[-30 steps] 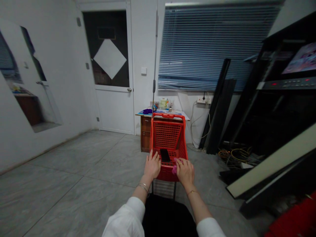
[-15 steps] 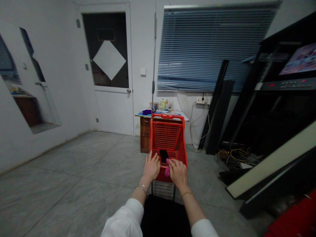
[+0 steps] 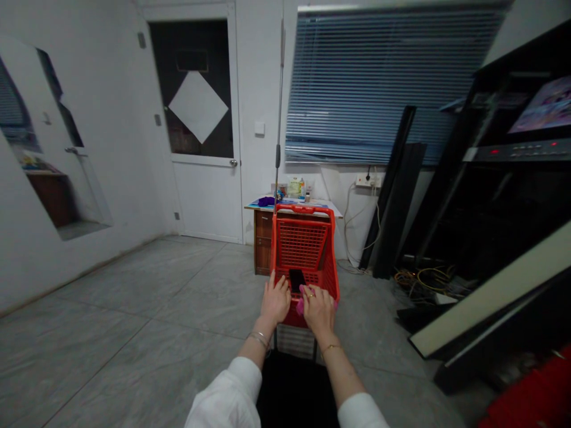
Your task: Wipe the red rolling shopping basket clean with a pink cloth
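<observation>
A red plastic shopping cart stands in front of me, with a black phone-like rectangle on its near part. My left hand rests on the cart's near left edge, its fingers stretched out and slightly apart. In my right hand is a pink cloth, bunched under closed fingers at the cart's near right edge. Just beyond my right fingertips lies the black rectangle. The underside of the cloth is hidden by the hand.
Behind the cart is a small wooden desk with bottles and a purple cloth on top. A thin pole rises by it. Dark panels lean at the right near tangled cables. A white door is at the back left.
My right hand and the pink cloth have shifted slightly left along the cart's near edge. My left hand stays in place on the cart.
</observation>
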`<action>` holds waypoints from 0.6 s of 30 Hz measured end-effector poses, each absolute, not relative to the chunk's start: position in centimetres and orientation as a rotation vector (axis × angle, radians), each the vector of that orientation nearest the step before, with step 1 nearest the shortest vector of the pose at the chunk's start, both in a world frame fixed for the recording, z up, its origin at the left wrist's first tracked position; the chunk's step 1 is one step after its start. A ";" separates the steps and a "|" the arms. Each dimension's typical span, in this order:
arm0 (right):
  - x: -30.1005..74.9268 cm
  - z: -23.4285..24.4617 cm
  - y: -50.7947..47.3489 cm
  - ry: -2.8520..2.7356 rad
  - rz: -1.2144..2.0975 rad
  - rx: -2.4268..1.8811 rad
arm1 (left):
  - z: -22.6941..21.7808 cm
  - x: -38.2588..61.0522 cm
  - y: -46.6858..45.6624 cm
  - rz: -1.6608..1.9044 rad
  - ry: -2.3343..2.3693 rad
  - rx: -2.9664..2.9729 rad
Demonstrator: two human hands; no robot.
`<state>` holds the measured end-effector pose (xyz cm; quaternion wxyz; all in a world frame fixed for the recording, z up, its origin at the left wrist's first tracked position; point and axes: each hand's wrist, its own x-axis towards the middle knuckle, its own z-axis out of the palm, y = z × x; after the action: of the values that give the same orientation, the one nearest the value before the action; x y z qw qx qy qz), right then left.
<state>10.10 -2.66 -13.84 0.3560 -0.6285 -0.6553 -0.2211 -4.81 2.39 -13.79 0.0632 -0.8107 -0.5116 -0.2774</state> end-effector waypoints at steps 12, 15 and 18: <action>12.3 -14.6 -2.8 -1.601 -0.567 -1.648 | -14.7 -3.4 2.6 -0.950 -1.500 -2.451; 9.5 -14.5 -2.8 -1.647 -0.563 -1.625 | -14.6 -4.0 2.6 -0.940 -1.456 -2.460; 10.4 -14.3 -3.0 -1.745 -0.554 -1.592 | -14.2 -4.9 2.4 -0.906 -1.480 -2.471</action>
<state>10.38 -2.99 -14.34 0.3500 -0.6146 -0.6738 -0.2139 -4.89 2.39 -14.19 0.0609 -0.8168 -0.4893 -0.2996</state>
